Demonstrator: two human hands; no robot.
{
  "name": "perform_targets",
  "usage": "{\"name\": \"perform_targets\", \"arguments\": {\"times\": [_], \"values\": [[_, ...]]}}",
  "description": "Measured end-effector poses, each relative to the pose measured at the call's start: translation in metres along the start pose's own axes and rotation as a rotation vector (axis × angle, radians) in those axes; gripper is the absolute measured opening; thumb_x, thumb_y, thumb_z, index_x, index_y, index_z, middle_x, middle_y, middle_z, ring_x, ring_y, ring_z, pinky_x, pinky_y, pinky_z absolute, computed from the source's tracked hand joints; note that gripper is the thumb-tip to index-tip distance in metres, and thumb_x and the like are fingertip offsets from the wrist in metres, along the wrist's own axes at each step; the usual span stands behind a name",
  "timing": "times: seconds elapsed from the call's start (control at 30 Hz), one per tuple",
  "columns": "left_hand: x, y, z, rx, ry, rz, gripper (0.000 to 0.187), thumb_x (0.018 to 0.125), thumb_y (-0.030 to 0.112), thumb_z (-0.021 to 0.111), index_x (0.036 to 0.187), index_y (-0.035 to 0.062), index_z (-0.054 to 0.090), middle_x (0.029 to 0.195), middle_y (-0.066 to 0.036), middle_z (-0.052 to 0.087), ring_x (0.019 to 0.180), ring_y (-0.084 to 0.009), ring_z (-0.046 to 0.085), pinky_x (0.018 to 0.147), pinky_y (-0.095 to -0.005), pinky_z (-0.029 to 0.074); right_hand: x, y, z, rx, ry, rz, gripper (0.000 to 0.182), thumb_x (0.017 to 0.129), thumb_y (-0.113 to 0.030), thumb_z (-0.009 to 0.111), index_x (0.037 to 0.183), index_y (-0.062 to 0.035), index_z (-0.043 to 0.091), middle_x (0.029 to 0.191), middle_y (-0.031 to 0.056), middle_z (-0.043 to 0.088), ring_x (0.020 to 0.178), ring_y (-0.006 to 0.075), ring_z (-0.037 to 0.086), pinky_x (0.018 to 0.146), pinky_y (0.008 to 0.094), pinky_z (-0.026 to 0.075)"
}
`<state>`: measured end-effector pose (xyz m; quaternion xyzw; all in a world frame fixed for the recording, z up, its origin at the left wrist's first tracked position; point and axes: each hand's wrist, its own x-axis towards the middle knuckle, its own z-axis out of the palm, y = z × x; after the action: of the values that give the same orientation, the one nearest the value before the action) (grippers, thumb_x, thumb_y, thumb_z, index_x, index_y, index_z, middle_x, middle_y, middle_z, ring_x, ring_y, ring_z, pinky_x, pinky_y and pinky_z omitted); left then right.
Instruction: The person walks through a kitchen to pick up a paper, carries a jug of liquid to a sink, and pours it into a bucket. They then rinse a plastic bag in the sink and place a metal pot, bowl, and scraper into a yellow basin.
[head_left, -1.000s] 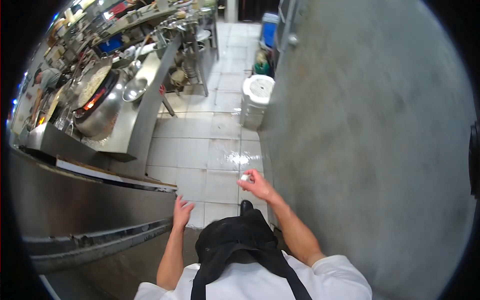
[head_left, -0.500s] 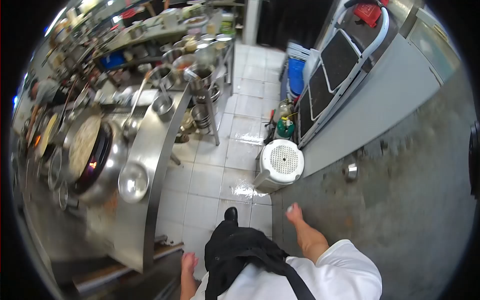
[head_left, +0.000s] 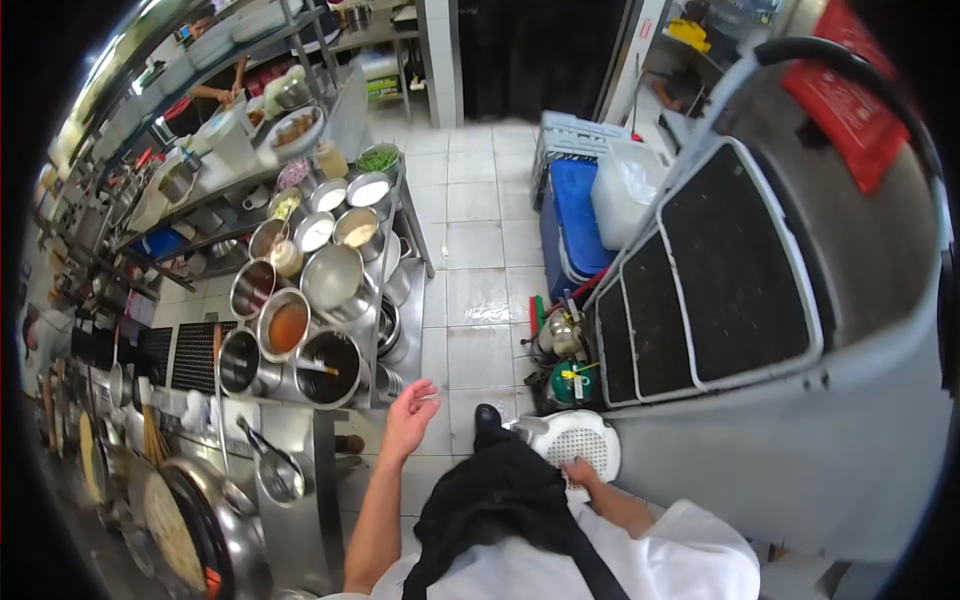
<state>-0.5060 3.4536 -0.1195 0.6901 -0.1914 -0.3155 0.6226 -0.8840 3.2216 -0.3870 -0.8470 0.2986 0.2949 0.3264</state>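
Observation:
My left hand (head_left: pixel 410 416) is held out in front of me, its fingers apart and nothing in them. It is near the corner of a steel table holding several metal pots; a pot of dark liquid (head_left: pixel 340 378) with a utensil in it is the nearest. Low on my right side, my right hand (head_left: pixel 579 473) has curled fingers and overlaps the white perforated stool (head_left: pixel 592 440). What it holds, if anything, I cannot tell. A black shoe (head_left: pixel 488 422) shows below my black apron (head_left: pixel 490 490).
On the right, a folded step ladder (head_left: pixel 740 270) leans beside a blue cooler (head_left: pixel 572 215) and a green gas cylinder (head_left: pixel 571 384). A wok (head_left: pixel 215 520) and a steel counter (head_left: pixel 300 440) are at lower left. Tiled floor (head_left: pixel 475 245) runs ahead to a dark doorway (head_left: pixel 535 60).
I have walked forward along the aisle; the stool and pots are nearer. My left hand has swung forward with fingers opening, and my right hand has come back closer to my body.

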Motion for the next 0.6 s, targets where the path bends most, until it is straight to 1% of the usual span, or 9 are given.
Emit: {"name": "perform_targets", "arguments": {"times": [0.03, 0.07, 0.17, 0.27, 0.3, 0.4, 0.47, 0.53, 0.6], "values": [[0.011, 0.023, 0.003, -0.053, 0.017, -0.068, 0.044, 0.088, 0.011, 0.065, 0.128, 0.0027, 0.050, 0.121, -0.011, 0.060, 0.098, -0.0161, 0.061, 0.084, -0.0288, 0.048, 0.053, -0.026, -0.051, -0.166, -0.081, -0.147, 0.071, 0.086, -0.056, 0.053, 0.130, 0.0002, 0.051, 0.129, 0.0322, 0.050, 0.118, 0.0434, 0.052, 0.101, 0.0423, 0.041], [0.024, 0.045, 0.007, -0.121, 0.042, -0.130, 0.043, 0.088, 0.010, 0.064, 0.128, 0.0022, 0.050, 0.120, -0.010, 0.060, 0.097, -0.0153, 0.060, 0.084, -0.0285, 0.047, 0.060, -0.097, -0.134, 0.353, 0.224, 0.143, 0.073, 0.088, -0.055, 0.051, 0.130, 0.0040, 0.048, 0.129, 0.0324, 0.050, 0.121, 0.0427, 0.050, 0.100, 0.0426, 0.041], [0.084, 0.086, 0.005, -0.289, 0.110, -0.234, 0.039, 0.089, 0.009, 0.063, 0.126, 0.0021, 0.051, 0.117, -0.009, 0.062, 0.099, -0.0158, 0.062, 0.081, -0.0264, 0.047, 0.188, -0.184, -0.295, 0.452, 0.400, -0.132, 0.077, 0.089, -0.058, 0.050, 0.130, 0.0074, 0.047, 0.129, 0.0304, 0.052, 0.125, 0.0395, 0.048, 0.103, 0.0401, 0.037], [0.170, 0.087, -0.006, -0.363, 0.169, -0.236, 0.036, 0.090, 0.009, 0.061, 0.125, 0.0022, 0.052, 0.117, -0.010, 0.062, 0.100, -0.0166, 0.063, 0.080, -0.0259, 0.047, 0.274, -0.278, -0.468, 0.419, 0.535, -0.322, 0.070, 0.087, -0.058, 0.056, 0.118, 0.0054, 0.053, 0.115, 0.0278, 0.059, 0.108, 0.0359, 0.058, 0.092, 0.0382, 0.044], [0.199, 0.087, -0.008, -0.379, 0.227, -0.239, 0.035, 0.091, 0.009, 0.060, 0.125, 0.0021, 0.052, 0.117, -0.010, 0.062, 0.100, -0.0169, 0.063, 0.080, -0.0257, 0.047, 0.300, -0.295, -0.519, 0.398, 0.497, -0.263, 0.064, 0.085, -0.054, 0.059, 0.114, 0.0028, 0.053, 0.107, 0.0254, 0.062, 0.099, 0.0342, 0.061, 0.086, 0.0389, 0.047], [0.308, 0.106, -0.022, -0.367, 0.295, -0.239, 0.035, 0.091, 0.010, 0.059, 0.124, 0.0014, 0.052, 0.117, -0.010, 0.062, 0.099, -0.0170, 0.063, 0.079, -0.0251, 0.047, 0.385, -0.299, -0.619, 0.423, 0.507, -0.207, 0.065, 0.084, -0.051, 0.059, 0.119, 0.0029, 0.049, 0.114, 0.0283, 0.060, 0.108, 0.0420, 0.058, 0.094, 0.0423, 0.044], [0.400, 0.123, -0.033, -0.388, 0.241, -0.213, 0.035, 0.091, 0.009, 0.059, 0.124, 0.0014, 0.052, 0.117, -0.010, 0.062, 0.099, -0.0171, 0.063, 0.079, -0.0253, 0.047, 0.452, -0.261, -0.653, 0.375, 0.681, -0.272, 0.049, 0.081, -0.037, 0.067, 0.109, 0.0003, 0.054, 0.092, 0.0204, 0.063, 0.087, 0.0304, 0.063, 0.079, 0.0392, 0.049], [0.496, 0.146, -0.032, -0.379, 0.219, -0.173, 0.034, 0.091, 0.009, 0.059, 0.123, 0.0015, 0.052, 0.117, -0.010, 0.062, 0.099, -0.0176, 0.063, 0.079, -0.0254, 0.047, 0.491, -0.206, -0.664, 0.360, 0.617, -0.127, 0.046, 0.078, -0.034, 0.069, 0.105, -0.0011, 0.054, 0.088, 0.0186, 0.063, 0.085, 0.0276, 0.062, 0.076, 0.0400, 0.049], [0.596, 0.193, -0.028, -0.352, 0.117, -0.102, 0.037, 0.090, 0.010, 0.060, 0.125, 0.0023, 0.051, 0.118, -0.010, 0.061, 0.102, -0.0182, 0.061, 0.082, -0.0261, 0.046, 0.493, -0.159, -0.665, 0.416, 0.468, 0.074, 0.039, 0.077, -0.032, 0.067, 0.095, -0.0006, 0.054, 0.070, 0.0119, 0.060, 0.064, 0.0215, 0.060, 0.059, 0.0375, 0.049]]}}
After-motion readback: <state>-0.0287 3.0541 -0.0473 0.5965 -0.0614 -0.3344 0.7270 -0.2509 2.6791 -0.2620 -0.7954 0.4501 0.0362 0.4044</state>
